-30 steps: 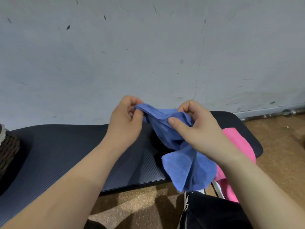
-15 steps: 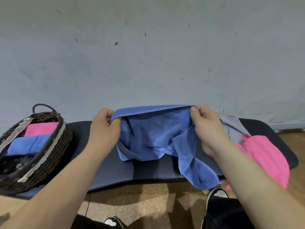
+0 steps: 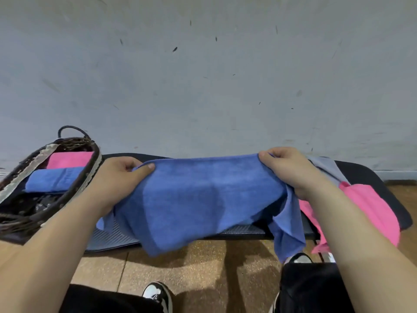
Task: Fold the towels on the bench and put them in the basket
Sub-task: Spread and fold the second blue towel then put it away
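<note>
Since half a second ago, blue towel point(image 3: 198, 195) pulled wider and flatter; left hand point(image 3: 119, 179) and right hand point(image 3: 291, 170) pinch its top corners above bench point(image 3: 361, 175).

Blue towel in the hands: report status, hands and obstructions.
Left hand, right hand: both gripping the top edge. Blue towel spread above the bench, not yet folded. Path to the basket open; pink towel waits at right.
</note>
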A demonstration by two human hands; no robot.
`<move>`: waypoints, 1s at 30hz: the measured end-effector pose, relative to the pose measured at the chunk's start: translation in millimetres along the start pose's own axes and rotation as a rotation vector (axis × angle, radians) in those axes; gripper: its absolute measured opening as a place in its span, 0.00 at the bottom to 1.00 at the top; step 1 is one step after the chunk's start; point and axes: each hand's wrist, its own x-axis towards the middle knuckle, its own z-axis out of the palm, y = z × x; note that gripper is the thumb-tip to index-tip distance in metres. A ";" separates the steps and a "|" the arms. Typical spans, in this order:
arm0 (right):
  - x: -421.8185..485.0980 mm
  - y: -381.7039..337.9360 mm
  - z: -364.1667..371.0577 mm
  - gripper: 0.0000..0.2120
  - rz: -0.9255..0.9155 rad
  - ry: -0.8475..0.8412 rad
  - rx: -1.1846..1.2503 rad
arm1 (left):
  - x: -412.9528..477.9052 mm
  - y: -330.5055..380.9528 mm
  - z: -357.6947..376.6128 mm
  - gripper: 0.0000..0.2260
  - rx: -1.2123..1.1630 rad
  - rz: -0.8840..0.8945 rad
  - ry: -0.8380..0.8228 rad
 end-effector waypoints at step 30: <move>37.8 61.5 151.5 0.36 -0.213 -0.401 -0.901 | 54.0 -95.5 39.3 0.13 0.675 -0.056 -0.219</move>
